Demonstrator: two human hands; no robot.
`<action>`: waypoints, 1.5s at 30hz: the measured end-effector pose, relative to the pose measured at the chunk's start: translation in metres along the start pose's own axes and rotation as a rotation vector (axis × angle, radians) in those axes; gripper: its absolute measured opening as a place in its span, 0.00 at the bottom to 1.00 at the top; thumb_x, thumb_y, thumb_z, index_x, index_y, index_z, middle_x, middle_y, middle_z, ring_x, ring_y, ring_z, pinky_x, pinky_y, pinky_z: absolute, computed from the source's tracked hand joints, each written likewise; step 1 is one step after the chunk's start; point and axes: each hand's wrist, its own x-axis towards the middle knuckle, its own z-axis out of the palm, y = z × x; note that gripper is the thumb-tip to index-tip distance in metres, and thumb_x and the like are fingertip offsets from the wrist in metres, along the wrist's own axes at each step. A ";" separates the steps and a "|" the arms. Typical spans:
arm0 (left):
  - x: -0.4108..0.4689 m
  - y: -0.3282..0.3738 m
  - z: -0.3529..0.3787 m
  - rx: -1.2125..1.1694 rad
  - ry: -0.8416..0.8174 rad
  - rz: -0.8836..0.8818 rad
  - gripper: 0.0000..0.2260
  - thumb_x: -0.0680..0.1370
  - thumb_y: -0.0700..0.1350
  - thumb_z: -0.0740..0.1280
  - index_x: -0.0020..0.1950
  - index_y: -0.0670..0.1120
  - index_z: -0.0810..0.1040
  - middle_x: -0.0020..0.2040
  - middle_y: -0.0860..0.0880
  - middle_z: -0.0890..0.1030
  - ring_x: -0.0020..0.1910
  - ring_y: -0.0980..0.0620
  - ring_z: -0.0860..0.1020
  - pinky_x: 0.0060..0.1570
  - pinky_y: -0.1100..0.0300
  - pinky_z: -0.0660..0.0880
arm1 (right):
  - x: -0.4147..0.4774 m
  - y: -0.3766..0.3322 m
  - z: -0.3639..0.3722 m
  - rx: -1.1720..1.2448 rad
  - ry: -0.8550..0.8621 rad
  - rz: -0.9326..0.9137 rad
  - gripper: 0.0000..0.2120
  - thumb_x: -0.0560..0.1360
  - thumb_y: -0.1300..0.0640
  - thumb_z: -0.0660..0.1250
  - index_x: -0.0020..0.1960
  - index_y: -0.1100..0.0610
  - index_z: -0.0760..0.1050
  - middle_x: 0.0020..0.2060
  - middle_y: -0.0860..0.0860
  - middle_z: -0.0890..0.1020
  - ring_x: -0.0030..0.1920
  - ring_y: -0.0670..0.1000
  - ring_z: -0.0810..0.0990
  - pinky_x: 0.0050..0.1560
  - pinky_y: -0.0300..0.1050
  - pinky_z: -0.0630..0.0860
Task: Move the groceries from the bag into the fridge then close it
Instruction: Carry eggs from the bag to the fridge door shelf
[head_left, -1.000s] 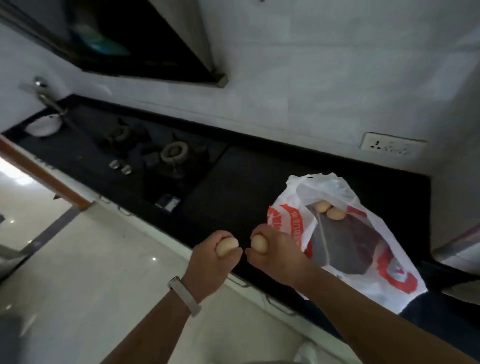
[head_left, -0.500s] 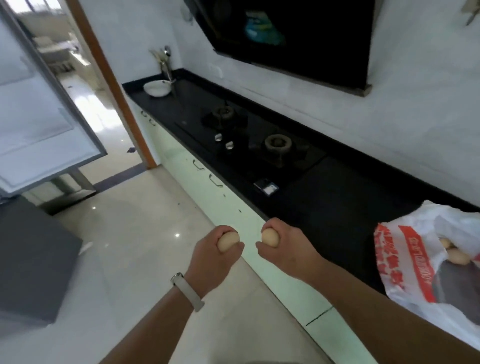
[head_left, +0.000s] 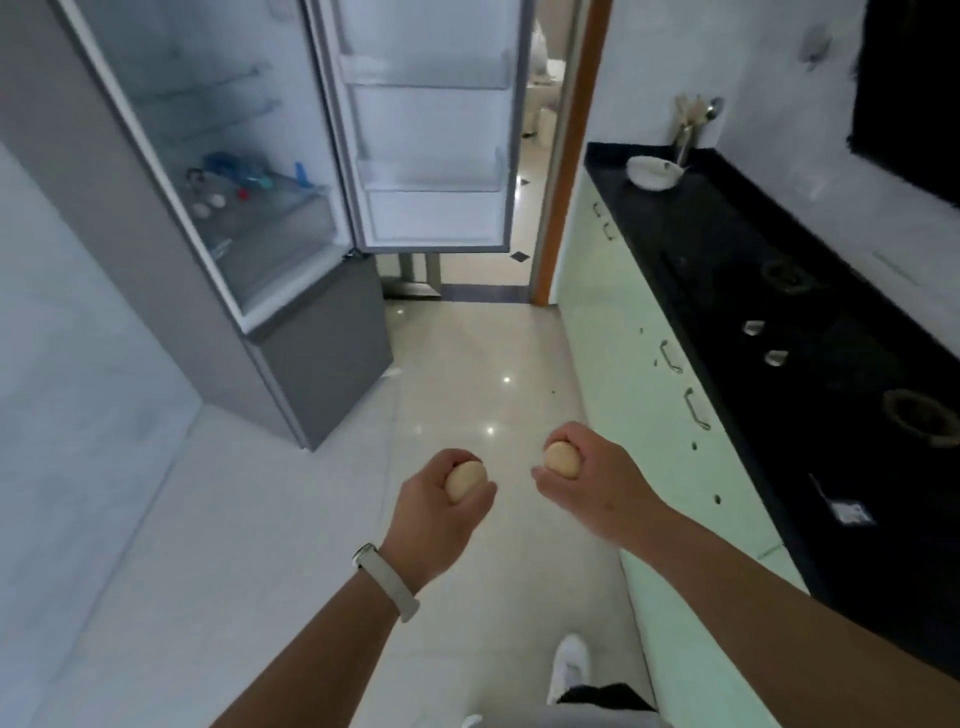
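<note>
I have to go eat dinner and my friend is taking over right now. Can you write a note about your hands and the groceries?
Left hand grips an egg; right hand grips a second egg, both over the floor, short of the fridge.
Its door stands open; small items sit on a shelf inside. The bag is out of view.
Done: two eggs in hand.
Left: put both eggs in, check the bag for more, close the door.
</note>
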 end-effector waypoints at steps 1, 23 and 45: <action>0.002 -0.005 -0.012 0.004 0.042 -0.026 0.07 0.74 0.44 0.73 0.44 0.54 0.77 0.39 0.54 0.81 0.33 0.65 0.76 0.30 0.71 0.72 | 0.012 -0.009 0.010 0.000 -0.025 -0.034 0.09 0.69 0.52 0.73 0.44 0.49 0.73 0.35 0.47 0.79 0.34 0.46 0.76 0.34 0.38 0.72; 0.290 0.011 -0.044 0.108 0.333 -0.229 0.04 0.75 0.47 0.71 0.47 0.51 0.78 0.40 0.50 0.80 0.34 0.52 0.78 0.29 0.68 0.73 | 0.349 -0.021 0.028 0.114 -0.253 -0.197 0.09 0.70 0.50 0.71 0.46 0.49 0.72 0.36 0.47 0.78 0.36 0.50 0.79 0.36 0.49 0.79; 0.481 0.009 -0.061 0.063 0.384 -0.137 0.05 0.75 0.45 0.71 0.50 0.48 0.78 0.42 0.50 0.79 0.37 0.55 0.78 0.30 0.71 0.74 | 0.529 -0.034 0.043 0.192 -0.226 -0.173 0.08 0.70 0.53 0.73 0.43 0.49 0.73 0.34 0.50 0.78 0.35 0.52 0.78 0.31 0.46 0.76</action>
